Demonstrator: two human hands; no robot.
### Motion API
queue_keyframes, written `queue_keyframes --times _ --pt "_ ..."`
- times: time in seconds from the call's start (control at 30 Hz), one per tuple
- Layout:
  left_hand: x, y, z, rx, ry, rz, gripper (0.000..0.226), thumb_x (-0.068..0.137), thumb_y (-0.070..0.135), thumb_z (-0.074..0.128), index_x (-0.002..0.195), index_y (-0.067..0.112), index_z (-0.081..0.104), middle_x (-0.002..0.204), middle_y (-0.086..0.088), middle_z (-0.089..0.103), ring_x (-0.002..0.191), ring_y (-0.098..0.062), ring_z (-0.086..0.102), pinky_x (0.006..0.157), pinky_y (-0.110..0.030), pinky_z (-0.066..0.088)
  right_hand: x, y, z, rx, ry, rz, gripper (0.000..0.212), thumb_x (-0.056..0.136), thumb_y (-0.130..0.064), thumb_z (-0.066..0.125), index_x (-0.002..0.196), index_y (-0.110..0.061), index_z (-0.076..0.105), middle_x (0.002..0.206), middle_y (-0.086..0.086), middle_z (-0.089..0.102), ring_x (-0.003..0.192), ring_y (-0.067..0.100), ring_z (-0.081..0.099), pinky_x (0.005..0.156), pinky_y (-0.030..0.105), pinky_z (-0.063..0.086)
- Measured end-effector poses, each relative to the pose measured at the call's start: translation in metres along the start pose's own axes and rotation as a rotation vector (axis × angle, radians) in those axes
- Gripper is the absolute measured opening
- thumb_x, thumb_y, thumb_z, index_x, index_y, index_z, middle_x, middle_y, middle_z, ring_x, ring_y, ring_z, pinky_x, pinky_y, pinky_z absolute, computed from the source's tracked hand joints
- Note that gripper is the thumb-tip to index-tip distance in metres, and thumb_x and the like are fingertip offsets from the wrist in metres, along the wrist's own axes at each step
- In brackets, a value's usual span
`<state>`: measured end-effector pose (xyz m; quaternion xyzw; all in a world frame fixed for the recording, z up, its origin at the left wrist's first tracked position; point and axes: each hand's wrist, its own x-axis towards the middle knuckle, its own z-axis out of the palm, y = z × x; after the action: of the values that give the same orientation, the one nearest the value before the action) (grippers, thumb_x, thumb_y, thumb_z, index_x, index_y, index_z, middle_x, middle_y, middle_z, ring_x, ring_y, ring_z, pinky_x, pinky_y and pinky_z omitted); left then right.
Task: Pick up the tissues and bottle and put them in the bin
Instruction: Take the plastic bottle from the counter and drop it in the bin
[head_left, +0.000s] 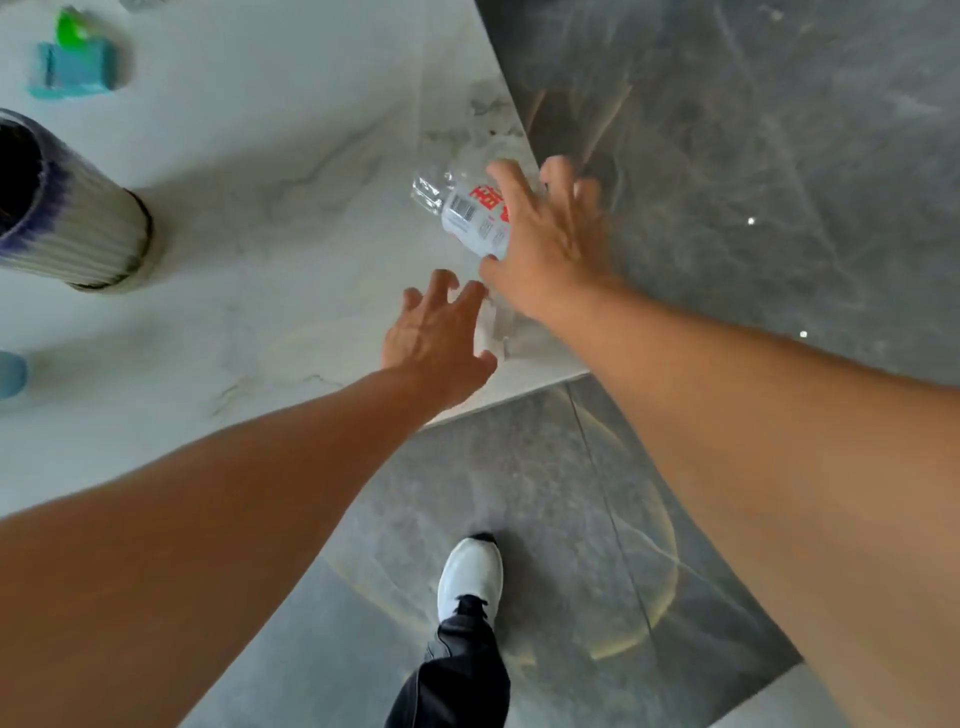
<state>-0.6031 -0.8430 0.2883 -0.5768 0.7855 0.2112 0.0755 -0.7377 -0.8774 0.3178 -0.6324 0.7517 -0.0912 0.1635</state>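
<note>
A clear plastic bottle (467, 210) with a white and red label lies on its side near the corner of the white marble table (270, 218). My right hand (545, 234) is spread over the bottle's near end, fingers apart and not closed around it. A white tissue (491, 327) lies at the table's edge, between my two hands. Just left of it, my left hand (436, 332) hovers with its fingers spread, holding nothing. The bin is not in view.
A ribbed white and purple vase (67, 208) stands at the left. A teal box (78, 67) with a green thing on it sits at the back left. A blue object (10, 374) shows at the left edge. Grey floor tiles (727, 156) and my white shoe (470, 577) lie below.
</note>
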Motion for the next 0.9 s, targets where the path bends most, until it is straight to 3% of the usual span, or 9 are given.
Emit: queue_keyframes --times 0.07,0.13,0.23,0.43,0.6,0.8,0.9 --pt "0.007 -0.002 0.006 0.027 -0.064 0.008 0.062 0.071 0.040 0.068 0.127 0.036 0.041 0.136 -0.001 0.031 0.119 -0.031 0.034 0.078 -0.043 0.052 0.008 0.010 0.013 0.064 -0.113 0.026 0.077 0.071 -0.032 0.072 0.136 -0.036 0.031 0.131 0.012 0.040 0.117 0.039 0.044 0.095 0.048 0.046" --pt "0.008 0.000 0.012 -0.008 -0.038 0.021 0.045 0.074 0.032 0.066 0.115 0.034 0.048 0.126 -0.002 0.035 0.113 -0.029 0.039 0.078 -0.041 0.051 0.001 0.024 0.022 0.156 -0.181 0.064 0.083 0.074 -0.028 0.070 0.141 -0.041 0.023 0.128 0.012 0.042 0.115 0.039 0.046 0.095 0.047 0.047" --pt "0.007 0.007 0.017 0.026 -0.019 0.060 0.016 0.083 0.017 0.055 0.097 0.024 0.059 0.109 -0.003 0.048 0.104 -0.028 0.048 0.080 -0.038 0.048 -0.021 0.047 0.025 0.158 -0.131 0.053 0.085 0.075 -0.028 0.069 0.144 -0.042 0.021 0.124 0.012 0.045 0.110 0.039 0.049 0.091 0.046 0.049" --pt "0.002 0.047 0.023 0.136 -0.037 0.028 0.020 0.083 0.011 0.051 0.098 0.011 0.065 0.102 -0.011 0.056 0.099 -0.036 0.057 0.082 -0.037 0.049 -0.091 0.114 0.017 0.239 -0.068 0.121 0.083 0.076 -0.025 0.065 0.145 -0.040 0.022 0.121 0.010 0.045 0.106 0.036 0.047 0.088 0.046 0.050" --pt "-0.052 0.159 0.087 0.176 -0.160 0.163 0.019 0.076 0.007 0.058 0.092 0.012 0.065 0.103 -0.016 0.057 0.096 -0.039 0.058 0.078 -0.038 0.050 -0.229 0.233 0.014 0.334 -0.057 0.456 0.082 0.074 -0.027 0.068 0.142 -0.042 0.023 0.120 0.010 0.045 0.108 0.036 0.046 0.079 0.045 0.049" --pt "-0.184 0.360 0.260 0.142 -0.437 0.423 0.025 0.074 0.009 0.057 0.098 0.017 0.063 0.110 -0.011 0.054 0.106 -0.037 0.056 0.083 -0.036 0.048 -0.495 0.415 0.020 0.194 -0.095 0.862 0.080 0.073 -0.031 0.068 0.141 -0.039 0.025 0.120 0.016 0.048 0.109 0.042 0.049 0.087 0.046 0.049" --pt "-0.255 0.437 0.333 0.101 -0.531 0.523 0.026 0.075 0.011 0.056 0.099 0.019 0.062 0.113 -0.011 0.056 0.107 -0.034 0.056 0.083 -0.035 0.047 -0.612 0.460 0.038 0.262 -0.058 1.170 0.080 0.072 -0.031 0.071 0.138 -0.037 0.025 0.119 0.017 0.046 0.109 0.042 0.049 0.085 0.044 0.048"
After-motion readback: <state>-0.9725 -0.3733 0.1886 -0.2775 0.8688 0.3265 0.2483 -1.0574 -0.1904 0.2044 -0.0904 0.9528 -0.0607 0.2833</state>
